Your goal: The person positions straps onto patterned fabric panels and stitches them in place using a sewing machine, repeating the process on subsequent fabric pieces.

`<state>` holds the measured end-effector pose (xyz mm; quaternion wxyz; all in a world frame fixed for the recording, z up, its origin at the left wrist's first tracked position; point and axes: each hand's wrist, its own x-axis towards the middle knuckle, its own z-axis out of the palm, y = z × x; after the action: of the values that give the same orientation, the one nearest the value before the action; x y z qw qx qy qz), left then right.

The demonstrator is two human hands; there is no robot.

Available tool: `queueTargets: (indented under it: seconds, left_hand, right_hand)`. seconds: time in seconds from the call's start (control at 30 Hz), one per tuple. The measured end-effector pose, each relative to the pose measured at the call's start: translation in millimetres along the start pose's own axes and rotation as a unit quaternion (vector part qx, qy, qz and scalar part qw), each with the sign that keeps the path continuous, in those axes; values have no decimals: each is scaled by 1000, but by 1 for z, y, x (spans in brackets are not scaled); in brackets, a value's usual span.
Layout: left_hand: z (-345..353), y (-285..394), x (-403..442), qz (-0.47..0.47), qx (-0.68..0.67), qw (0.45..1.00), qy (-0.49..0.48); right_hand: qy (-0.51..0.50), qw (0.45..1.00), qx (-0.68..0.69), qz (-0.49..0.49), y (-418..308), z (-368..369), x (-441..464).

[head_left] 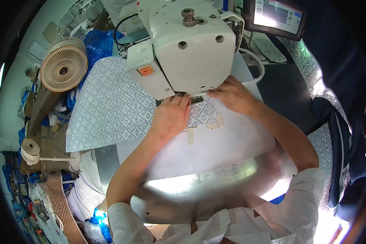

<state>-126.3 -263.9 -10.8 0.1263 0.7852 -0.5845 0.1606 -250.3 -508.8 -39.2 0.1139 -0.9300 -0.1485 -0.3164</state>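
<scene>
A white sewing machine head (pixel 195 53) stands over a sheet with a grey geometric pattern (pixel 105 101). My left hand (pixel 173 114) lies on the patterned sheet just left of the needle area, its fingertips partly under the machine. On the right side of that area, my right hand (pixel 234 95) rests with its fingertips at the machine's lower edge. The fingers of both hands are held close together, and whether they pinch anything is hidden. Beneath is a plain white sheet (pixel 236 142), with strips of beige tape (pixel 191 136) near the pattern's edge.
A shiny metal table edge (pixel 207 183) curves in front of my body. A control screen (pixel 276 16) stands at the upper right, above a dark surface (pixel 284 93). Dark fabric (pixel 337 150) hangs at the right. Fans (pixel 64 65) and shelves of clutter are at the left.
</scene>
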Motion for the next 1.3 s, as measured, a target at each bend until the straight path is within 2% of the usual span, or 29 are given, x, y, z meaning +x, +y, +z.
queueTargets:
  seconds: [0.3,0.57,0.67,0.8,0.93,1.3]
  left_hand:
    - [-1,3,-7,-22,-28,999,-2]
    - [10,-2,-14,-32,-55,995,81]
    - [12,-8,-17,-90,-108,986,93]
    - [9,-11,-17,-45,-128,984,120]
    - [8,-11,-16,-1,-96,992,87]
    - [13,-10,-15,-2,-80,993,92]
  right_hand:
    - [10,999,46,7,2,3,0]
    - [15,998,59,-12,-2,-5,9]
    - [18,998,66,-15,-4,-6,12]
    - [16,997,76,-9,-4,-7,11]
    - [15,997,80,-12,-1,-7,12]
    - [0,997,71,8,8,2,-1]
